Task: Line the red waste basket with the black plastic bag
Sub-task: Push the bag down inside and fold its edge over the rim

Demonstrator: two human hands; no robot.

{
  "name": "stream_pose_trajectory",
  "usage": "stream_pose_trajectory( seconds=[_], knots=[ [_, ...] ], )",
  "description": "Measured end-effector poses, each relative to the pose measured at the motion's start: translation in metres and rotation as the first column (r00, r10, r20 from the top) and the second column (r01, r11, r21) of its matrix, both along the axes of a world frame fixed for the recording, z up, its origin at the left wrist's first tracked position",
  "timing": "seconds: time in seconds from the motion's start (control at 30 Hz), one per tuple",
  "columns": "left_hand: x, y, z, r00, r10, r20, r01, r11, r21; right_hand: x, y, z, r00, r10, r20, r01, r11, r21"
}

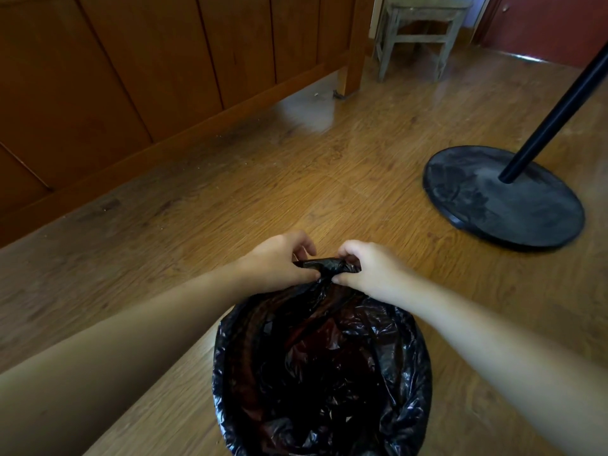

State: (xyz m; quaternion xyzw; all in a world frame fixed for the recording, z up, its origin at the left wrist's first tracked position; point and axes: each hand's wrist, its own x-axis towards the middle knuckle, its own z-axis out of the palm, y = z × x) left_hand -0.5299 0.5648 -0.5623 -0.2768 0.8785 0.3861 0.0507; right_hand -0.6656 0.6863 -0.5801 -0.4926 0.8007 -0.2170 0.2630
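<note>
The black plastic bag (pixel 329 373) lies spread over a round opening at the bottom centre, its crinkled film folded over the rim all round. A dark reddish tint shows through the film inside; the red waste basket itself is hidden under the bag. At the far edge of the opening, my left hand (pixel 279 264) and my right hand (pixel 368 271) both pinch a bunched fold of the bag between thumb and fingers, fingertips almost touching each other.
The bag stands on a wooden floor (pixel 329 179). A black round stand base (pixel 503 199) with a slanted black pole (pixel 559 110) sits to the right. A wood-panelled furniture side (pixel 131 77) runs along the left, and a worn stool (pixel 418 34) stands far behind.
</note>
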Motion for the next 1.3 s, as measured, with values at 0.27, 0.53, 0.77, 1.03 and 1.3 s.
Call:
stream_pose_trajectory(
  seconds=[0.27, 0.53, 0.77, 1.03, 1.3],
  knots=[
    [0.002, 0.000, -0.005, 0.999, -0.016, 0.032, 0.016, 1.000, -0.006, -0.002, 0.005, 0.002, 0.997, 0.031, 0.077, -0.025, 0.997, -0.078],
    [0.012, -0.014, -0.014, 0.997, 0.059, 0.049, -0.061, 0.997, 0.037, -0.014, 0.009, -0.008, 0.997, -0.007, 0.077, 0.003, 0.998, 0.057],
    [0.016, -0.023, -0.020, 0.978, 0.201, 0.059, -0.206, 0.974, 0.094, -0.020, 0.011, -0.014, 0.992, -0.074, 0.102, 0.067, 0.995, 0.072],
    [0.021, -0.036, -0.025, 0.900, 0.435, 0.019, -0.431, 0.886, 0.172, -0.026, 0.013, -0.013, 0.980, -0.185, 0.079, 0.187, 0.982, -0.025],
    [0.021, -0.042, -0.030, 0.830, 0.558, 0.006, -0.541, 0.801, 0.256, -0.031, 0.016, -0.017, 0.963, -0.258, 0.076, 0.264, 0.961, -0.087]
  ],
)
